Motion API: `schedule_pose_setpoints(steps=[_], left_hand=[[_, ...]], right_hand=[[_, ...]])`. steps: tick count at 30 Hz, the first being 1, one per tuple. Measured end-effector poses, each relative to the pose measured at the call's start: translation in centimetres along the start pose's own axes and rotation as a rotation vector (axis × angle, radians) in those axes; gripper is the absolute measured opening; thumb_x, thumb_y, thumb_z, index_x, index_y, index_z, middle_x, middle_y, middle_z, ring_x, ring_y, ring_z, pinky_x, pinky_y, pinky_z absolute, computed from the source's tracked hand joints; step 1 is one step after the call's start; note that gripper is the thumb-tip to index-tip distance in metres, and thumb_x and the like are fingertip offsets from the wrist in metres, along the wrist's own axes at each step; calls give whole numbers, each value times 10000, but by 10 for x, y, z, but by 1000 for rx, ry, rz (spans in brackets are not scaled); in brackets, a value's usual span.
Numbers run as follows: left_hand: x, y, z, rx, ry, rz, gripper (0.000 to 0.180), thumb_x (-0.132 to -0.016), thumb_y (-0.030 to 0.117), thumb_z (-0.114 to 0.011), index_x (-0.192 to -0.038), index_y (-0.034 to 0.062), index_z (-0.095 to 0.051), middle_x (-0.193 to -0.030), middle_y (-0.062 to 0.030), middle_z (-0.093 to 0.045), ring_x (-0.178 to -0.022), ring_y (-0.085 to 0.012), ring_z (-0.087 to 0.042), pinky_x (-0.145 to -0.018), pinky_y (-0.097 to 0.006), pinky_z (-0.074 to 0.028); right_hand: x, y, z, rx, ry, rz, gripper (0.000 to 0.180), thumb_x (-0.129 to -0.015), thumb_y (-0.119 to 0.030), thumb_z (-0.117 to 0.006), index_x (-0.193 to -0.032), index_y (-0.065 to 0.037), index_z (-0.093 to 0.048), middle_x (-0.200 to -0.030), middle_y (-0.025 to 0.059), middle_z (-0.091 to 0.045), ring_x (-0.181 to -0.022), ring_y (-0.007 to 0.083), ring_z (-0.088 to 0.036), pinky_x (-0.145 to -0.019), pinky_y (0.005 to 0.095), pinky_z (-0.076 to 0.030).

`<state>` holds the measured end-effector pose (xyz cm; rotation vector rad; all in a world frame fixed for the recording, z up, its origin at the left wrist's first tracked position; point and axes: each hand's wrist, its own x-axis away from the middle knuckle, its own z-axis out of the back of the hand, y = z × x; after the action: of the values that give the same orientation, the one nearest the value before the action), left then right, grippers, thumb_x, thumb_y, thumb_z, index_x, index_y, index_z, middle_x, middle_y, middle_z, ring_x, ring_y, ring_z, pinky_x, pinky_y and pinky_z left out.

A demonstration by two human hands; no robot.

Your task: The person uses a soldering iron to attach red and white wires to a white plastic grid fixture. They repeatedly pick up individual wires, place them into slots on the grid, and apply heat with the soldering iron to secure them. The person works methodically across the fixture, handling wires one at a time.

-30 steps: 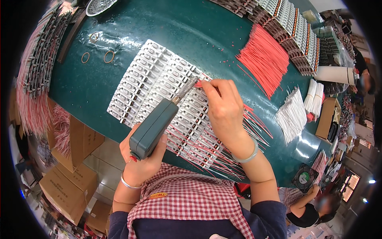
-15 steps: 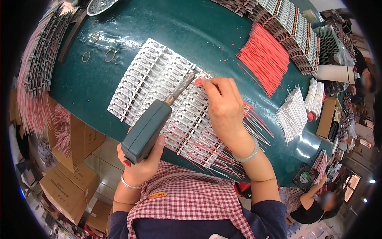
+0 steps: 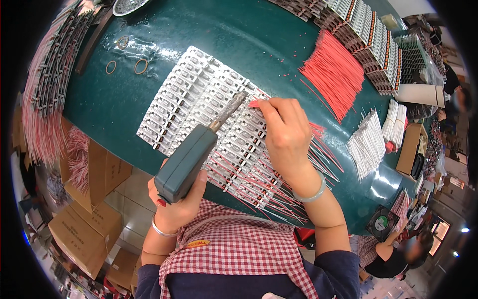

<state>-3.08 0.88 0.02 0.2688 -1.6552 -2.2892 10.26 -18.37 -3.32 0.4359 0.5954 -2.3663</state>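
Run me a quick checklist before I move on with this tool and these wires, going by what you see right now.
1. Green tool gripped in the left hand: ok, held by its body.
2. Red wire ends in the right hand: ok, pinched and poking out toward the tool.
3. Metal tip apart from the right hand: ok, a gap shows in this view.
4. Metal tip hot: cannot tell by sight.
5. Red and white wires at the near side lying neatly: not ok, they cross one another.
6. Spare red wires on the table: ok, a pile lies beyond the right hand.
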Motion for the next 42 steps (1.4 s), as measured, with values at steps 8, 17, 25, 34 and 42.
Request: schedule_pose_setpoints(steps=[8, 17, 25, 34, 42], left_hand=[[-10, 3, -6, -37, -15, -143, 199, -770, -34, -727, -961, -42, -673, -821, -72, -647, -647, -131, -585, -590, -249, -466], [-12, 1, -10, -50, -22, -131, 185, -772, -38, -726, -948, -45, -668, -829, -77, -651, -657, -131, -599, -598, -251, -474], [-11, 2, -8, -56, 4, -121, 209, -764, -22, -739, -963, -39, -678, -841, -81, -661, -663, -143, -608, -608, -255, -483], [5, -7, -1, -39, 64, 47, 227, -755, 40, -770, -965, -18, -705, -808, -95, -706, -659, -155, -658, -623, -272, -518], [6, -7, 1, -36, 58, 37, 226, -746, 23, -763, -959, -24, -703, -806, -101, -700, -653, -155, -651, -612, -268, -513]], right_hand=[[0, 0, -3, 1, -9, -18, 269, -722, -16, -644, -990, 13, -647, -928, 98, -579, -848, 261, -556, -718, 367, -461], [-1, 0, -6, -8, 7, -32, 266, -732, -2, -650, -997, 18, -653, -905, 102, -567, -824, 257, -547, -713, 365, -464], [-3, -1, -4, 2, 1, -33, 239, -740, -10, -651, -978, 15, -652, -894, 98, -564, -816, 251, -546, -706, 360, -463], [-3, -1, -5, 10, 13, -35, 216, -745, -12, -653, -960, 8, -650, -890, 96, -564, -806, 249, -549, -697, 359, -461], [-4, -2, -3, 2, 31, -13, 228, -744, -8, -652, -970, 19, -649, -903, 100, -571, -824, 251, -558, -702, 355, -464]])
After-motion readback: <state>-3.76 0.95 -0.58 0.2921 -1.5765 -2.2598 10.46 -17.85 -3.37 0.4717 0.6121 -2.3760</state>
